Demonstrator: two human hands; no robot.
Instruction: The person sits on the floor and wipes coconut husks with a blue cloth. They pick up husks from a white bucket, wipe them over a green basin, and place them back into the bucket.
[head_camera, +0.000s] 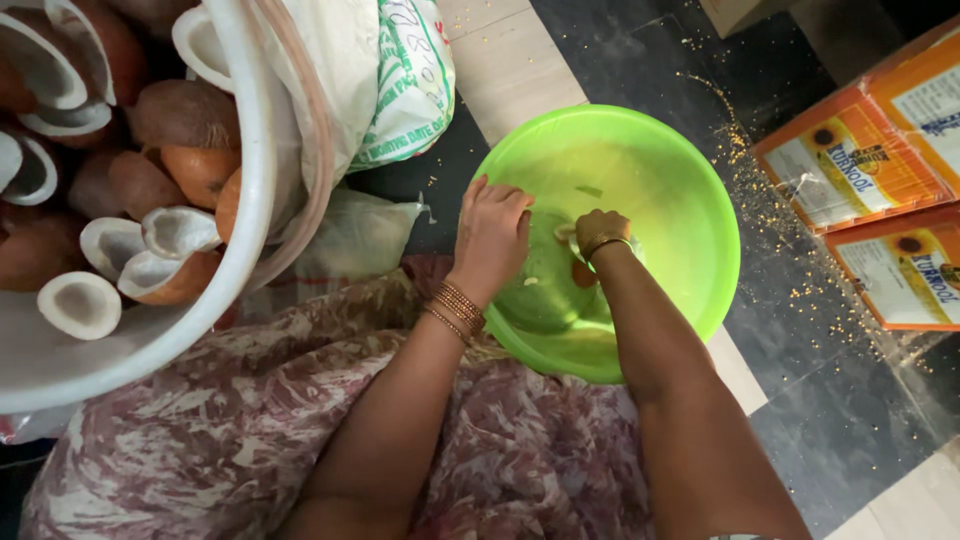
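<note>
One wide white round plastic tub (255, 150) fills the area left of the green basin and is heaped with brown-shelled, white-fleshed coconut halves (85, 300). Below the basin lies the person's lap in maroon-and-cream patterned cloth (200, 430).

The bright green round plastic basin (720, 230) sits on the dark floor, touching the lap edge.

Packages:
- White woven sack with green print (400, 90): upper left of the basin, leaning on the tub.
- Clear crumpled plastic bag (360, 235): just left of the basin.
- Flat orange rectangular cartons, each with a white label panel and a sunflower picture: one (850, 160) to the upper right of the basin, one (900, 275) to its right. A third is partly cut off by the frame edge.

Hands, both inside the basin:
- Left hand (492, 235): near the left wall, fingers curled downward. Whether they grip anything cannot be told.
- Right hand (600, 232): near the centre, clenched in a fist, apparently on a small brown-and-white coconut piece (583, 272) held low over the basin floor.

Judgement: a coconut piece is being worked over the basin. Carrying on calls for a firm hold on the piece and a steady basin.

Gold bangles (458, 308) are on the left wrist. Yellow grains (745, 170) lie scattered on the floor right of the basin.
</note>
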